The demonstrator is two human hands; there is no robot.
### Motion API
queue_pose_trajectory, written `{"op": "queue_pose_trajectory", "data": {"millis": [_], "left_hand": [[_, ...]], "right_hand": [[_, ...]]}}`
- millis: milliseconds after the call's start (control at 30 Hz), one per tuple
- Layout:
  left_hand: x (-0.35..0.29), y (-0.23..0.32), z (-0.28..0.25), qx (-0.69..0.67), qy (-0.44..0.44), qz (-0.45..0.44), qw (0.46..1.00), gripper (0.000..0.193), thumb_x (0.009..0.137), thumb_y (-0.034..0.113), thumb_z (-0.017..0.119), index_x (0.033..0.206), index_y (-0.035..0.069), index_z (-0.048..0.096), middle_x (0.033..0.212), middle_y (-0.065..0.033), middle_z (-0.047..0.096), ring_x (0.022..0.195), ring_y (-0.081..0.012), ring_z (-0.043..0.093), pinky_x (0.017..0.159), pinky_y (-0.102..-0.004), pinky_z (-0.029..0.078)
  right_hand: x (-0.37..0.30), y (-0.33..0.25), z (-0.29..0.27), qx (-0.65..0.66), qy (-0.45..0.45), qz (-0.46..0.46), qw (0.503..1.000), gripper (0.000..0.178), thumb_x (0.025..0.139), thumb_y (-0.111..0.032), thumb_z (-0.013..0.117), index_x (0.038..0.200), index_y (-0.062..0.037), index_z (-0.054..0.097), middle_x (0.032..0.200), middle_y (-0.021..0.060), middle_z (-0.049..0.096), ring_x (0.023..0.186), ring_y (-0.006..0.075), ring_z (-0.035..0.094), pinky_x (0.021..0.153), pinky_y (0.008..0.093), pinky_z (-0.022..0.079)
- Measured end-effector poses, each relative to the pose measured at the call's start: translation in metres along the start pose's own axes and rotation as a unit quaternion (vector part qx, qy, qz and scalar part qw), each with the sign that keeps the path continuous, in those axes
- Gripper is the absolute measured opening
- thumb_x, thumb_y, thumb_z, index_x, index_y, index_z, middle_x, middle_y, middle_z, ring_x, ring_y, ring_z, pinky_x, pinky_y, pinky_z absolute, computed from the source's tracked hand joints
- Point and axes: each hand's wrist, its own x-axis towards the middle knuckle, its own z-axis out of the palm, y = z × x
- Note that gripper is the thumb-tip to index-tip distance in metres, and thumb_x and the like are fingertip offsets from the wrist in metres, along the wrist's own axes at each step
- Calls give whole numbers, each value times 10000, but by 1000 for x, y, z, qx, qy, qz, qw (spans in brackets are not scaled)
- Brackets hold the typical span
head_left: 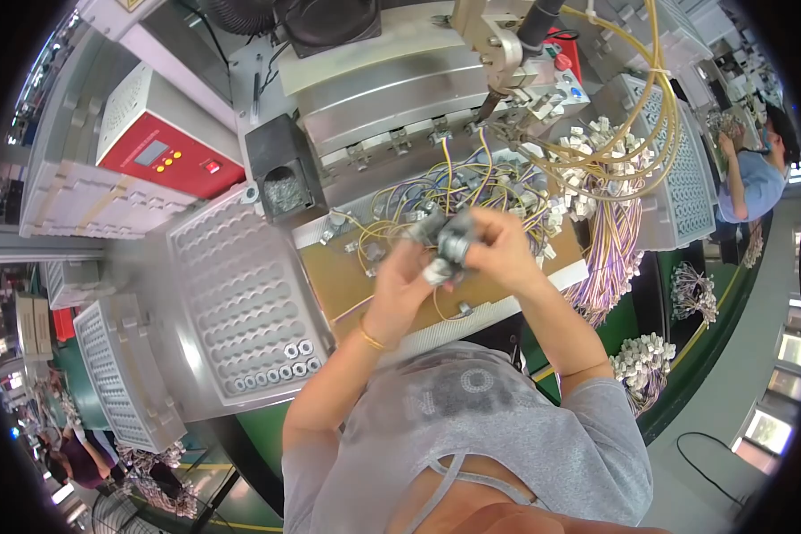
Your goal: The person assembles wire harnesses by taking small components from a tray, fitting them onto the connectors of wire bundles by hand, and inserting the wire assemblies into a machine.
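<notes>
Above the work board, my left hand (398,283) and my right hand (505,251) are close together, both with bent fingers. Between them is a clump of small round grey metal parts (455,245), smeared by motion. My right fingers pinch the clump from the right. A pale silvery part (437,271) shows at my left fingertips; its exact kind is too blurred to tell. Just beyond my hands lies a tangle of yellow and purple wires (436,182) with small grey parts among them. The tan board (356,298) is under my hands, with a loose metal piece (464,308) near its front edge.
At left lies a grey moulded tray (240,303), with several round metal parts in its near corner. A black box (280,169) of small bits stands behind it, beside a red control unit (173,151). White-connector wire bundles (607,231) hang at right; a co-worker (752,178) sits farther off.
</notes>
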Motion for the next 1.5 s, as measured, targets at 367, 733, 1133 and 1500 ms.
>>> {"op": "queue_pose_trajectory", "data": {"millis": [367,733,1133,1500], "left_hand": [[0,-37,-16,443,-10,81,893,355,760,77,599,1102,17,528,1081,-124,554,960,-190,544,809,-289,441],[-77,10,-104,376,297,49,877,296,761,-22,568,1053,27,576,993,-56,603,897,-110,545,809,-251,425],[-114,12,-112,751,150,190,615,223,615,41,619,836,52,593,776,-94,549,682,-259,508,589,-326,401],[-155,18,-109,657,368,127,646,288,686,18,576,972,52,590,979,-146,564,843,-322,521,740,-346,415]], "right_hand": [[58,34,-86,178,340,-111,917,143,711,-12,579,813,27,486,597,43,488,388,119,446,322,242,346],[88,50,-94,258,294,-153,908,137,800,-81,490,859,32,540,810,169,602,578,277,602,520,360,499],[-10,9,-31,-414,186,-125,882,195,769,-160,518,789,20,589,570,69,578,544,154,565,519,257,423],[-17,-10,52,-201,-206,-216,933,90,658,-39,607,725,4,567,531,79,479,419,214,461,416,310,341]]}}
